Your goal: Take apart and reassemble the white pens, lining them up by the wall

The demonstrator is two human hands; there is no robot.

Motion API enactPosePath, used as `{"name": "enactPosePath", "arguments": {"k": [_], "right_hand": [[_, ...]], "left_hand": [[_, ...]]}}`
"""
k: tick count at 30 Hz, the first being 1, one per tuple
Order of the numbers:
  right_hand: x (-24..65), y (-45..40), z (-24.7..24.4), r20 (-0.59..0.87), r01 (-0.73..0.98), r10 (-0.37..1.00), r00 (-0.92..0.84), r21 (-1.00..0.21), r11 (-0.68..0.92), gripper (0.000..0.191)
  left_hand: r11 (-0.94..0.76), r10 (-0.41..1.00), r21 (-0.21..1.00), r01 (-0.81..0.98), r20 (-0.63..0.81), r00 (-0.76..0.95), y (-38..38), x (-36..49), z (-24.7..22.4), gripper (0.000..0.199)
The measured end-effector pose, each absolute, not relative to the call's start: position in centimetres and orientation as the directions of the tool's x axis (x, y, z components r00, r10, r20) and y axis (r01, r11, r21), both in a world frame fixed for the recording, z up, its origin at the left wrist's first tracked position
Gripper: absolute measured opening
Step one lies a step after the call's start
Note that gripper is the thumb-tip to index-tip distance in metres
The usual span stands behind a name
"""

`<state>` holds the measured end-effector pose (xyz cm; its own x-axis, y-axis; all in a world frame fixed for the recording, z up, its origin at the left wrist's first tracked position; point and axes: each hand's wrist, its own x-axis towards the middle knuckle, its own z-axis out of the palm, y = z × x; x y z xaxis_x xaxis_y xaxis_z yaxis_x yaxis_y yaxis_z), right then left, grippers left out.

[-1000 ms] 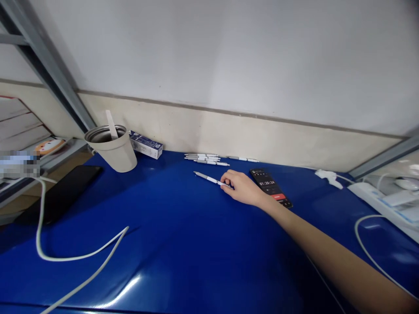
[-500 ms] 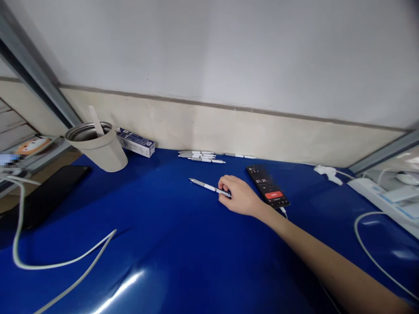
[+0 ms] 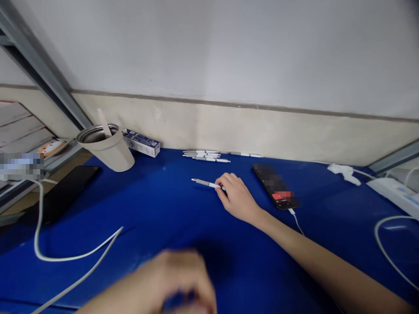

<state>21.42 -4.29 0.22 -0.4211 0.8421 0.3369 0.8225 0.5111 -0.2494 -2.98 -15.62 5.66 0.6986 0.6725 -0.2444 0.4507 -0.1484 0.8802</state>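
At six o'clock my left hand point(image 3: 173, 272) was blurred — I couldn't tell its grip. Pens point(image 3: 206, 155) lay at the bench's point(image 3: 157, 205) twelve. Nearer, my right hand point(image 3: 240, 198) pinched a white pen's point(image 3: 204, 182) rear — presumably keeping its nine-o'clock tip free.

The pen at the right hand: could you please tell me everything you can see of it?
The pen is slim, with a white barrel, a grey grip and a shiny pointed tip. It lies about level, tip leftward, on or just above the blue tabletop. The right hand pinches and partly hides its other end.
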Motion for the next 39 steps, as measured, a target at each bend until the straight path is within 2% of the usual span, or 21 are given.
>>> {"name": "enactPosePath", "arguments": {"k": [1, 3, 5, 7, 10, 13, 21, 28, 33, 36, 39], "right_hand": [[21.5, -4.3, 0.1, 0.346, 0.823, 0.840, -0.417, -0.249, 0.511, 0.015], [21.6, -4.3, 0.0, 0.359, 0.821, 0.837, -0.414, -0.249, 0.513, 0.014], [21.7, -4.3, -0.1, 0.362, 0.822, 0.836, -0.412, -0.247, 0.513, 0.015], [21.8, -4.2, -0.2, 0.352, 0.831, 0.844, -0.405, -0.243, 0.500, 0.019], [21.9, -4.0, -0.2, 0.323, 0.844, 0.856, -0.404, -0.231, 0.485, 0.023], [22.0, -3.7, -0.2, 0.301, 0.848, 0.864, -0.404, -0.232, 0.477, 0.025], [22.4, -3.3, -0.3, 0.248, 0.829, 0.860, -0.446, -0.248, 0.502, 0.031], [22.5, -3.3, -0.4, 0.242, 0.819, 0.842, -0.482, -0.217, 0.531, 0.035], [22.4, -3.5, -0.3, 0.256, 0.822, 0.843, -0.473, -0.217, 0.527, 0.030], [22.4, -3.6, -0.3, 0.253, 0.821, 0.842, -0.477, -0.214, 0.529, 0.029], [22.4, -3.7, -0.3, 0.241, 0.822, 0.841, -0.484, -0.202, 0.532, 0.030]], "left_hand": [[-0.173, 0.715, 0.884, 0.434, -0.190, 0.673, -13.6, -1.8, 5.8, 0.027], [-0.338, 0.863, 0.850, 0.404, 0.109, 0.493, -9.8, 0.5, 5.2, 0.028], [-0.525, 0.846, 0.693, 0.494, 0.363, 0.390, -6.6, 2.2, 3.9, 0.019], [-0.639, 0.758, 0.484, 0.598, 0.528, 0.384, -4.2, 3.0, 2.6, 0.015], [-0.701, 0.664, 0.208, 0.682, 0.540, 0.517, -2.2, 2.9, 1.2, 0.021], [-0.733, 0.621, 0.098, 0.673, 0.500, 0.604, -1.2, 2.5, 0.6, 0.021], [-0.761, 0.637, 0.198, 0.617, 0.408, 0.655, -1.0, 1.9, -0.4, 0.025], [-0.707, 0.704, 0.361, 0.608, 0.274, 0.656, -0.9, 1.6, -0.4, 0.037], [-0.690, 0.715, 0.455, 0.563, 0.309, 0.627, -1.1, 1.6, -0.2, 0.021], [-0.711, 0.697, 0.421, 0.563, 0.319, 0.642, -1.1, 1.6, -0.1, 0.021], [-0.705, 0.706, 0.374, 0.603, 0.287, 0.647, -0.9, 1.6, -0.1, 0.034]]}}
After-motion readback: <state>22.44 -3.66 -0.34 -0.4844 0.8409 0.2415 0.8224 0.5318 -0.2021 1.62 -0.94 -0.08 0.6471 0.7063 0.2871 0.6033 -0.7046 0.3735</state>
